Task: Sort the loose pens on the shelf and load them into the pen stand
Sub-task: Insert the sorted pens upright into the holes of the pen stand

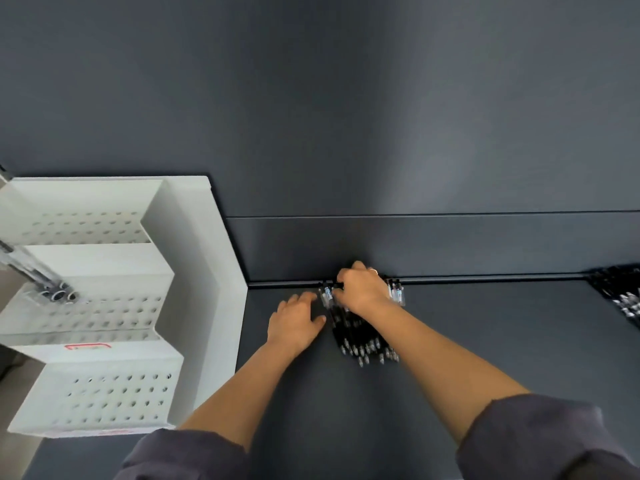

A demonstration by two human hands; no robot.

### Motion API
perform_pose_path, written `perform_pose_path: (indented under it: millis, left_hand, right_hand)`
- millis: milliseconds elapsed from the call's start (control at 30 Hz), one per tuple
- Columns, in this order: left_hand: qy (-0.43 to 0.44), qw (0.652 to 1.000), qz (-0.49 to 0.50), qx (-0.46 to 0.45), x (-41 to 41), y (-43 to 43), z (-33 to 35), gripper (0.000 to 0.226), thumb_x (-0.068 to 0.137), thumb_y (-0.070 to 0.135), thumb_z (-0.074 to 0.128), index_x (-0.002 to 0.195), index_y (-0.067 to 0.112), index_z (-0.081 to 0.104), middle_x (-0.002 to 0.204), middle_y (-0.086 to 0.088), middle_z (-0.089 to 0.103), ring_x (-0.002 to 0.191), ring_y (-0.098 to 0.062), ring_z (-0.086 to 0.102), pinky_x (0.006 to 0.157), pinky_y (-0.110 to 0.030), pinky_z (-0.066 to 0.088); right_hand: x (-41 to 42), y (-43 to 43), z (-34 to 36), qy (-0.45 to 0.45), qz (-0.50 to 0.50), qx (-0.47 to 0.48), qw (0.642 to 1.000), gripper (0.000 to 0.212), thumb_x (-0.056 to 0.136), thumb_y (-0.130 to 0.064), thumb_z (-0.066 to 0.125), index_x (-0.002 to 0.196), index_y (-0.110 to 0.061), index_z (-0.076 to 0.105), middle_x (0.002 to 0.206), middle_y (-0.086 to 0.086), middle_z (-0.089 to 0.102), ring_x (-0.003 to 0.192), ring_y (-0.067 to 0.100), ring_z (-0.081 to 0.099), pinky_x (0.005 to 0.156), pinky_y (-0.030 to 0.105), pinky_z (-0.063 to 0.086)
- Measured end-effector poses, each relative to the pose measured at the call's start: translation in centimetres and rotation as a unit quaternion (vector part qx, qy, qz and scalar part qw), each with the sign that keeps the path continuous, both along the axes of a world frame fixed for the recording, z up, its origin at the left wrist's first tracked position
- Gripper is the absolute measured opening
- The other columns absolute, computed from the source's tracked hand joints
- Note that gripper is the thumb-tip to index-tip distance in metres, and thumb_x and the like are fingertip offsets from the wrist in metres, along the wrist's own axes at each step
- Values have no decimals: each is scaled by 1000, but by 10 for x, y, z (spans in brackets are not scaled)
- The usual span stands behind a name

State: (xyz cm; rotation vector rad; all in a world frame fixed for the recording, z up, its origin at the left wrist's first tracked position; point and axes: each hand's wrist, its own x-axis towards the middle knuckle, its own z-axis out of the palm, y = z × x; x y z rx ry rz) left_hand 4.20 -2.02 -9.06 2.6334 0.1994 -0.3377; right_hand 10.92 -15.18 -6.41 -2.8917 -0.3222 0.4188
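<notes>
Head view. A heap of black pens (360, 337) lies on the dark shelf (485, 323), against its back ledge. The right hand (363, 289) rests on the heap's far end, fingers (346, 273) curled around the pens. The left hand (294, 323) lies flat beside the heap, fingers (304, 299) straight and slightly spread. The white stand (194, 271) sits at left; a second heap (620, 296) lies far right.
</notes>
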Motion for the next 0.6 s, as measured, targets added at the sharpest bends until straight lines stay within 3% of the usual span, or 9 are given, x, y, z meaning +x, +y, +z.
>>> perform_pose_path:
  millis: [200,400,600]
  left_hand:
    - [4,999,-11,-37,10,10,-5,48,89,34,55,133,21,42,129,-7,48,120,-28,45,100,-40,40]
    - [12,994,41,-102,29,-1,-7,51,90,37,55,135,19,43,133,-8,45,122,-28,46,98,-43,43]
    - [52,992,107,-52,45,-20,-4,47,86,47,54,127,24,48,128,-7,45,121,-30,46,94,-42,39]
  right_hand:
    - [3,19,-11,1,-40,-56,998,42,90,-43,55,120,-14,56,128,9,41,119,31,41,90,40,41]
    - [5,13,-10,16,-84,73,994,25,88,-31,58,103,-10,60,116,12,52,104,33,56,82,37,47]
    - [7,-5,-8,36,-153,216,964,18,87,-33,64,86,-16,57,88,8,66,88,26,63,79,33,50]
